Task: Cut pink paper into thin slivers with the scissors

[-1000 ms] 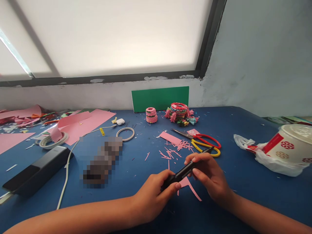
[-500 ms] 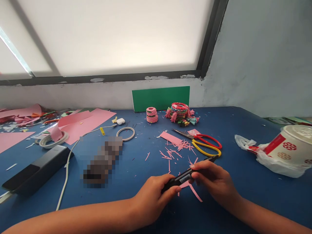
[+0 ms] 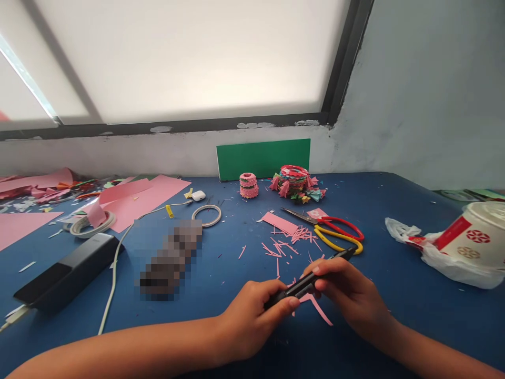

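A black marker pen [image 3: 302,287] is held at a slant above the blue table, its far end pointing up and right. My left hand [image 3: 258,313] is wrapped round the near end, thumb along the barrel. With thumb and fingertips, my right hand [image 3: 347,289] pinches the barrel farther up. Pink paper strips [image 3: 321,310] lie under the pen, partly hidden by the hands. Just beyond are thin pink paper slivers [image 3: 282,247], a pink paper rectangle [image 3: 279,222] and scissors [image 3: 335,231] with one red and one yellow handle.
Paper ring stacks [image 3: 249,186] stand at the back before a green board [image 3: 264,159]. At left are pink sheets [image 3: 158,192], tape rolls [image 3: 94,223], a black device [image 3: 71,271] and a white cable [image 3: 114,279]. A lidded paper cup [image 3: 477,237] sits in plastic at right.
The marker pen has turned in my fingers, so its white barcode label no longer faces me. Both hands keep hold of it. The whole view has shifted slightly.
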Demonstrator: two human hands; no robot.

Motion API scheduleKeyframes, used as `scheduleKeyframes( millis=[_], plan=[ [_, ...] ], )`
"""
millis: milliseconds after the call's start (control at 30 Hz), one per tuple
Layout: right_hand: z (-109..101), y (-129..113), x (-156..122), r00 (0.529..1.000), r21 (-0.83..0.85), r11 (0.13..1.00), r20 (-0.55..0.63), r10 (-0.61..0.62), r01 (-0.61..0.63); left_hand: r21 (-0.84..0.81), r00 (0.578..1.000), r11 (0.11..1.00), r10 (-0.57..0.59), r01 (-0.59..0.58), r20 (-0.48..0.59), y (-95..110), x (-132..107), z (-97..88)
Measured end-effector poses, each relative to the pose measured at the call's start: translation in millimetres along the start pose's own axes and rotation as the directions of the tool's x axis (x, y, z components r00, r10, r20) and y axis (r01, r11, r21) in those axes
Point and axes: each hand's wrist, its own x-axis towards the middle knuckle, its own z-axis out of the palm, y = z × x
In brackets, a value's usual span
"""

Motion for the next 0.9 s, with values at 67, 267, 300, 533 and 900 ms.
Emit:
scheduleKeyframes(
  millis=[67, 267, 300, 533, 900],
  plan=[
    [-0.8, -0.2, 0.8, 0.999, -0.025, 0.999, 0.024, -0.022, 0.022, -0.044, 1.0, 0.999, -0.019, 0.02, 0.002, -1.2, 0.6, -0.2],
    [-3.9, 5.2, 1.0, 0.998, -0.063, 0.997, 0.049, 0.035, -0.032, -0.179, 0.998, 0.982, -0.065, 0.061, -0.019, -5.8, 3.7, 0.5],
    [-4.4, 6.0, 1.0, 0.998, -0.073, 0.997, 0.047, 0.043, -0.04, -0.19, 0.997, 0.98, -0.067, 0.061, -0.025, -6.1, 4.3, 0.6],
    [-7.6, 3.3, 3.4, 0.995, -0.072, 0.997, 0.089, 0.04, -0.034, -0.241, 0.997, 0.968, -0.075, 0.066, -0.031, -5.3, 5.8, 0.6],
    [-6.0, 3.0, 3.7, 0.986, -0.166, 0.973, 0.006, 0.164, -0.161, -0.197, 0.997, 0.98, -0.023, 0.008, -0.074, -3.5, 4.5, 0.4]
  ],
)
